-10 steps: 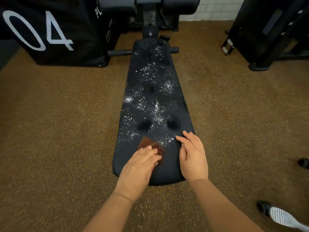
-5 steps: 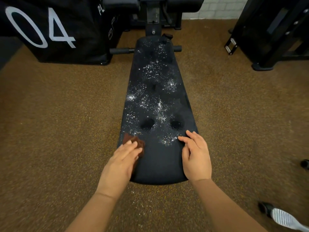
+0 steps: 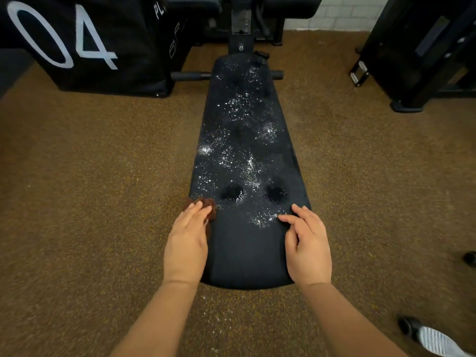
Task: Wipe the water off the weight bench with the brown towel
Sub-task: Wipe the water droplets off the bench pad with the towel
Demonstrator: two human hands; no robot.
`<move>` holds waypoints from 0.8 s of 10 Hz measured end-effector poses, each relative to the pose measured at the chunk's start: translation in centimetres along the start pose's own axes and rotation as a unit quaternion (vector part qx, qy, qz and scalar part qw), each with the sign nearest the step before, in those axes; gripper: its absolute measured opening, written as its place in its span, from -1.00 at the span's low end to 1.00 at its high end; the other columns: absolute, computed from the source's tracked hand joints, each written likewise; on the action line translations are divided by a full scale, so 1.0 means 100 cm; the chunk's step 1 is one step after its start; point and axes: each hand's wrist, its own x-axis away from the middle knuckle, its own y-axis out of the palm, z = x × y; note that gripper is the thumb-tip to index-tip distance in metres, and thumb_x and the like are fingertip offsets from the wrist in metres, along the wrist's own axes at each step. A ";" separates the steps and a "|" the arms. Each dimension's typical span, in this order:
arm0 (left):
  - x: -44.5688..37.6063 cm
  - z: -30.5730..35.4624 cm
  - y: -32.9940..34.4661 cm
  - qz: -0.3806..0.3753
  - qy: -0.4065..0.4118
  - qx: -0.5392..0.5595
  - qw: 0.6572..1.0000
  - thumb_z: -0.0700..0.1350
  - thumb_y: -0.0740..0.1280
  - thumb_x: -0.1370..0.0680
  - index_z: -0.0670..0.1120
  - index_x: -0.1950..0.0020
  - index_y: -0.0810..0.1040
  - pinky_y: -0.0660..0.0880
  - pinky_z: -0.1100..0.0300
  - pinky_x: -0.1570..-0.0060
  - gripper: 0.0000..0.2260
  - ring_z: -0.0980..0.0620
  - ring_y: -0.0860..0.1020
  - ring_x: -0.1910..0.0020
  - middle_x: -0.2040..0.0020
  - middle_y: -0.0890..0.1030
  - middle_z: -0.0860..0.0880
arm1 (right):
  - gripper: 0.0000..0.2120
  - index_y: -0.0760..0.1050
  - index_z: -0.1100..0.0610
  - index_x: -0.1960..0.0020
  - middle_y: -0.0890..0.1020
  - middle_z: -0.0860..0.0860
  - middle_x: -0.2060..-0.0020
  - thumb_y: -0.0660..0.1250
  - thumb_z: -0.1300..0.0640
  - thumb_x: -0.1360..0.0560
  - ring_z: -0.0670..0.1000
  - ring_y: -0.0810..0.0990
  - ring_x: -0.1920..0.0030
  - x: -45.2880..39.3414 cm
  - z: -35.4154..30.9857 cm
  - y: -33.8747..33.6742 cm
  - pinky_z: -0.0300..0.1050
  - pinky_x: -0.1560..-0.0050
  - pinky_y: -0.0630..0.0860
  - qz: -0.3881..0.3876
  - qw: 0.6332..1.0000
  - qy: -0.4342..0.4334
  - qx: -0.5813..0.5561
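The black weight bench [image 3: 247, 253] runs away from me down the middle of the view, its pad speckled with water drops over the middle and far part. A small brown towel [image 3: 210, 207] lies at the pad's left edge, mostly under my left hand [image 3: 186, 240], whose straight fingers press it flat. My right hand [image 3: 307, 243] rests on the pad's right side, fingers relaxed and touching the surface beside a patch of drops. The near end of the pad looks dry.
Brown speckled carpet surrounds the bench. A black box marked 04 [image 3: 85, 45] stands at the far left, a black rack [image 3: 422, 52] at the far right. A striped shoe [image 3: 435, 338] shows at the bottom right.
My left hand has slid the towel leftwards, from the middle of the pad's near end to its left edge. My right hand has stayed on the right side.
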 end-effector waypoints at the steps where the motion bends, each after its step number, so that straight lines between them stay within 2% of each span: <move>1: 0.011 0.007 0.001 0.013 -0.017 0.020 1.000 -0.40 0.31 -0.47 -0.15 -0.16 0.59 0.32 0.07 -0.32 -0.68 -0.06 0.48 -0.24 -0.19 0.58 -0.10 | -0.64 0.61 0.08 -0.10 0.53 0.04 -0.27 0.06 0.13 -0.53 0.08 0.38 -0.35 0.000 0.001 0.000 -0.01 -0.38 0.29 0.000 1.000 0.000 0.000; 2: 0.036 0.005 -0.009 0.000 -0.001 0.033 0.999 -0.41 0.33 -0.45 -0.12 -0.17 0.60 0.27 0.13 -0.33 -0.65 0.09 0.43 -0.25 -0.20 0.58 -0.05 | -0.63 0.61 0.08 -0.10 0.53 0.05 -0.26 0.05 0.12 -0.53 0.10 0.39 -0.35 0.001 -0.001 -0.001 -0.04 -0.38 0.28 -0.002 1.000 0.000 0.002; 3: 0.039 0.000 -0.012 -0.007 0.006 0.039 0.999 -0.41 0.34 -0.45 -0.10 -0.17 0.60 0.28 0.10 -0.32 -0.64 0.13 0.40 -0.26 -0.21 0.56 -0.02 | -0.63 0.61 0.09 -0.10 0.53 0.05 -0.26 0.05 0.12 -0.53 0.10 0.39 -0.34 0.000 -0.002 -0.001 0.01 -0.37 0.30 -0.007 1.000 0.002 0.005; 5: 0.006 0.019 0.007 0.060 -0.096 0.059 0.992 -0.37 0.29 -0.49 -0.15 -0.17 0.59 0.31 0.10 -0.32 -0.70 -0.05 0.47 -0.27 -0.24 0.56 -0.08 | -0.63 0.61 0.08 -0.10 0.53 0.05 -0.26 0.05 0.13 -0.52 0.11 0.39 -0.35 -0.001 -0.002 -0.003 0.04 -0.36 0.32 -0.011 1.000 0.005 0.000; 6: 0.033 0.028 0.008 0.058 -0.092 0.050 0.993 -0.37 0.30 -0.49 -0.14 -0.21 0.57 0.26 0.08 -0.37 -0.68 0.08 0.39 -0.30 -0.27 0.53 -0.06 | -0.63 0.61 0.07 -0.10 0.52 0.04 -0.27 0.05 0.13 -0.52 0.09 0.38 -0.35 0.000 -0.002 -0.004 0.03 -0.37 0.32 -0.012 1.000 0.008 -0.006; 7: 0.059 0.028 0.001 0.036 -0.058 0.046 0.997 -0.35 0.32 -0.48 -0.13 -0.22 0.56 0.18 0.20 -0.39 -0.66 0.10 0.38 -0.31 -0.27 0.51 0.01 | -0.64 0.61 0.06 -0.10 0.52 0.04 -0.27 0.06 0.14 -0.52 0.09 0.39 -0.35 -0.001 -0.001 -0.003 0.02 -0.36 0.32 -0.011 1.000 0.008 -0.010; 8: 0.040 0.020 0.003 0.031 -0.053 0.026 0.998 -0.33 0.29 -0.50 -0.13 -0.24 0.55 0.21 0.15 -0.38 -0.68 0.04 0.40 -0.32 -0.29 0.49 -0.01 | -0.65 0.61 0.06 -0.09 0.53 0.04 -0.25 0.07 0.15 -0.52 0.11 0.40 -0.34 -0.001 -0.001 -0.003 0.00 -0.35 0.30 -0.007 1.000 0.006 -0.019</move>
